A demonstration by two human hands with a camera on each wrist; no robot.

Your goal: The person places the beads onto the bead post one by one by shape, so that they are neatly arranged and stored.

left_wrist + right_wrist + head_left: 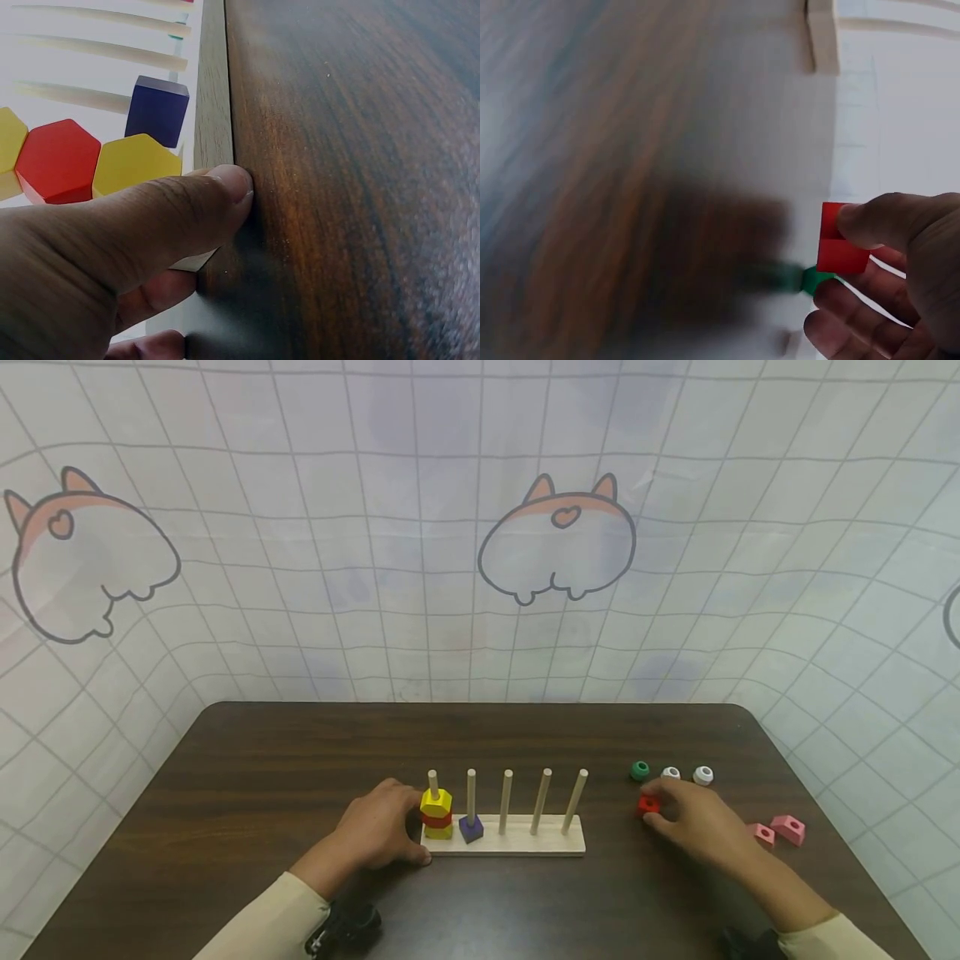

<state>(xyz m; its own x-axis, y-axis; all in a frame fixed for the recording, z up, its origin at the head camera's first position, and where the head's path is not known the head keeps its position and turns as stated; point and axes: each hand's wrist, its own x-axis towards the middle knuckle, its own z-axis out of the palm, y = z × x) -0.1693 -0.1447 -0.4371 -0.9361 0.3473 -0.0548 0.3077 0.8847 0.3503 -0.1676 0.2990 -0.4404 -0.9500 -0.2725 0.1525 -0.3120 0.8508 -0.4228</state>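
Observation:
My left hand (377,828) grips the left end of a pale wooden peg board (525,843), with the thumb on its front edge in the left wrist view. The leftmost peg carries a stack of hexagonal blocks: a yellow one (437,803) on top, a red one (437,820) in the middle and another yellow one below. On the second peg sits a purple block (471,830) at the base; the other three pegs are bare. To the right of the board, my right hand (701,825) pinches a red block (844,255) between thumb and fingers.
A green bead (639,770) and two white beads (702,775) lie beyond my right hand. Two pink blocks (787,829) lie to its right. Everything stands on a dark wooden table (262,760), with a grid-patterned curtain (420,635) behind it.

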